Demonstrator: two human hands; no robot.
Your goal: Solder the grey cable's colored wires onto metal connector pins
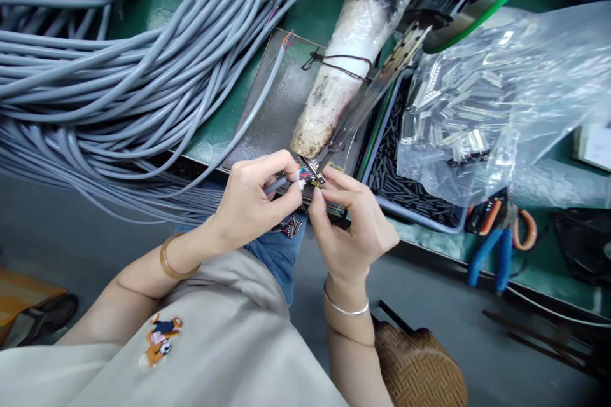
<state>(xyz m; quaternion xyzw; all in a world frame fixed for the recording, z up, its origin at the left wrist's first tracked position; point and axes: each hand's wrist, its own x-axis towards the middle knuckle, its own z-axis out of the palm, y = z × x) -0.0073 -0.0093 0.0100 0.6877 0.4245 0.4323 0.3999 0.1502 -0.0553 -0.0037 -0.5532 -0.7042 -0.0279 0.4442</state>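
My left hand is closed in a pinch on a grey cable, near its end. Coloured wires come out of that end and meet a small metal connector at the front of a dark metal plate. On the other side, my right hand has its thumb and fingertips closed by the connector, close to a yellow bit. Whether they grip the connector or a wire cannot be made out. A slotted metal rod like a soldering iron slants down to the connector, beside a white wrapped tube.
Many grey cables are heaped on the left. To the right, a blue tray holds short black sleeves, partly under a plastic bag of connectors. Blue-handled pliers lie at the bench edge. Several connectors rest on my lap.
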